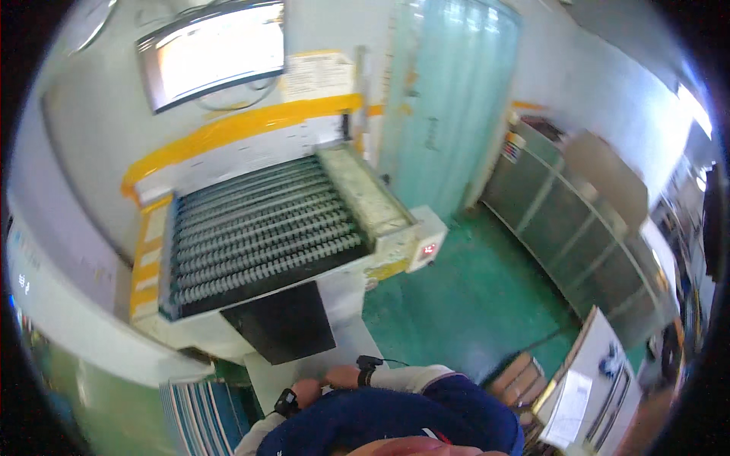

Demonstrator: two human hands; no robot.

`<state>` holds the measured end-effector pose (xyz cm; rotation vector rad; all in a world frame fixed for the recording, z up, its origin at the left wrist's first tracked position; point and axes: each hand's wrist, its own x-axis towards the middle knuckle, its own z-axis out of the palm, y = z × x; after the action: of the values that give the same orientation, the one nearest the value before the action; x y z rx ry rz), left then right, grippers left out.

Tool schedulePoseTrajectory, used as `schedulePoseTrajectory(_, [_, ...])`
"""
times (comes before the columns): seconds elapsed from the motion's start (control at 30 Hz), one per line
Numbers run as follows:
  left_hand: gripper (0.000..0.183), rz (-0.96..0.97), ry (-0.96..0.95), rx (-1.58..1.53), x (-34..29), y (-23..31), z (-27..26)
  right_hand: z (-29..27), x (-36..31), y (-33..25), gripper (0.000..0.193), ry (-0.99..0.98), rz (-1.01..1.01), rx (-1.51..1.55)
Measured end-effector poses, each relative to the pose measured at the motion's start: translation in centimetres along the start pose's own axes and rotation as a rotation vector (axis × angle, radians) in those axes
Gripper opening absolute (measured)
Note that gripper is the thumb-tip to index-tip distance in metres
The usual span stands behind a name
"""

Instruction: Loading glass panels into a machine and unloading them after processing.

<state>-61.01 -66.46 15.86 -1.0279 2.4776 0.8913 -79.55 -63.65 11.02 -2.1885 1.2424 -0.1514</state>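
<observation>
My left hand (306, 392) and my right hand (344, 377) are close together, low in front of my body, over a pale grey surface (351, 343). Both look curled, with the fingers partly hidden and blurred. Whatever they may hold is too small to make out. Each wrist carries a black band-like device, the left one (287, 402) and the right one (369, 363). Just beyond my hands stands a black square panel (283, 325), leaning against the front of a roller conveyor machine (258, 228) with rows of grey rollers.
A small control box (426, 239) with a red display juts from the machine's right corner. A lit screen (220, 53) hangs above. Translucent strip curtains (449, 106) cover a doorway. Blue-striped stacked sheets (201, 414) are at left; a board with papers (566, 410) is at right.
</observation>
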Motion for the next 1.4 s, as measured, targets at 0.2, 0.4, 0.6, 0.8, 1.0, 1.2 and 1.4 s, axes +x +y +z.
schedulePoseTrajectory(0.2, [0.023,-0.069,0.041,0.145,2.9,-2.3,4.0,-0.9,-1.8,-0.8,0.021,0.073,0.048,-0.162])
schedulePoseTrajectory(0.4, [0.025,0.032,-0.004,0.194,4.9,-2.8,5.1,-0.1,-3.6,-1.1,0.016,0.136,0.082,-0.226])
schedulePoseTrajectory(0.6, [0.025,0.101,-0.045,0.242,4.9,-1.7,5.8,-0.8,-5.9,-3.1,0.012,0.208,0.257,-0.233])
schedulePoseTrajectory(0.8, [0.028,0.111,-0.079,0.195,1.0,4.6,-0.2,1.8,-5.5,-0.7,0.01,0.299,0.15,-0.096])
schedulePoseTrajectory(1.0, [0.029,0.03,-0.106,0.177,0.1,4.8,0.3,2.3,-5.4,-1.7,0.01,0.245,0.189,-0.263])
schedulePoseTrajectory(1.2, [0.028,0.138,-0.16,0.227,3.2,5.4,2.0,21.7,1.1,11.6,0.009,0.503,0.64,-0.186])
schedulePoseTrajectory(1.4, [0.026,0.33,0.278,0.153,7.9,-12.2,19.7,8.6,-4.6,-0.2,0.009,0.438,0.433,-0.092])
